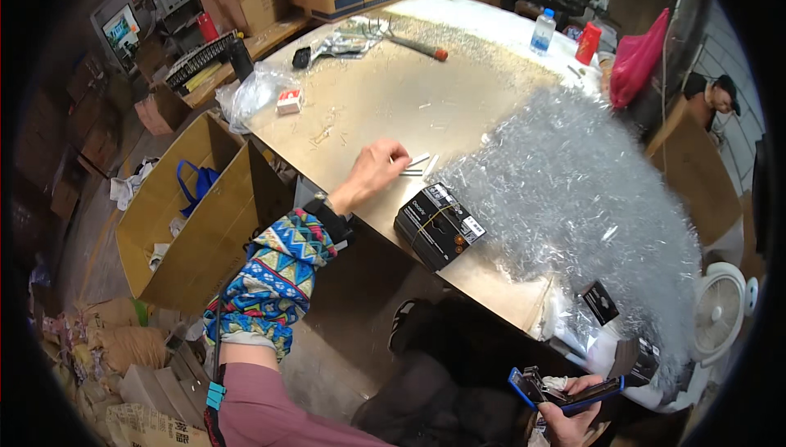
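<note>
My left hand (373,173) is over the table, with its fingers curled together at a few short whitish strips (430,165) that look like staple strips. Whether a strip is between the fingertips is hard to make out. Low at the right, my right hand (573,416) is closed around a black stapler with blue edges (565,396), held beyond the table's front edge. Between the hands, a stack of black printed packets (438,226) bound by a rubber band lies at the table edge. A small red-and-white box (290,102) sits farther left.
A large heap of clear shiny plastic pieces (565,193) covers the table's right. A garden hand fork (417,47), bottle (543,31) and red can (588,42) are farther back. A cardboard box (184,242) stands left; a fan (720,313) and a person (714,97) are right.
</note>
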{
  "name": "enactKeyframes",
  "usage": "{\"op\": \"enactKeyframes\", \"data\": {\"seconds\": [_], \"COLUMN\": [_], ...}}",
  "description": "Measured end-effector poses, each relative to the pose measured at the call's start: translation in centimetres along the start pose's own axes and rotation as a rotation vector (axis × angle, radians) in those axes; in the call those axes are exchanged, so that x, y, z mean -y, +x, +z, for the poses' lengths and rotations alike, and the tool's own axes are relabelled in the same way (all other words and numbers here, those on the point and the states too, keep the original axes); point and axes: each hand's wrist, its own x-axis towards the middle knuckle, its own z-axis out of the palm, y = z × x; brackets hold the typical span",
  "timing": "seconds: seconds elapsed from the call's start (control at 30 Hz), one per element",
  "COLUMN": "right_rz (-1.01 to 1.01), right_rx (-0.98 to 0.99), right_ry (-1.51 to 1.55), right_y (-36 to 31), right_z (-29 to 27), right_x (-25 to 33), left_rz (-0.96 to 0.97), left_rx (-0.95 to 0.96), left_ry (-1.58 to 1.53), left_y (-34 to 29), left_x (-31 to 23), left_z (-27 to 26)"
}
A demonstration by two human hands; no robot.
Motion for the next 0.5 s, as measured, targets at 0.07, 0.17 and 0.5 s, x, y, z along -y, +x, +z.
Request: {"op": "enactKeyframes", "data": {"seconds": [0.07, 0.17, 0.5], "right_rz": [0.011, -0.074, -0.080], "right_rx": [0.009, -0.028, -0.275], "right_ry": [0.062, -0.013, 0.201], "right_y": [-1.3, -2.8, -2.5], "right_z": [-0.2, -0.7, 0.7], "right_x": [0.4, 0.6, -0.4], "left_rz": [0.131, 0.136, -0.203], "left_rx": [0.037, 0.066, -0.180], "left_ry": [0.157, 0.281, -0.298], "left_y": [0.1, -0.6, -5.8], "left_x": [0.0, -0.6, -1.2], "left_z": [0.4, 0.2, -4.0]}}
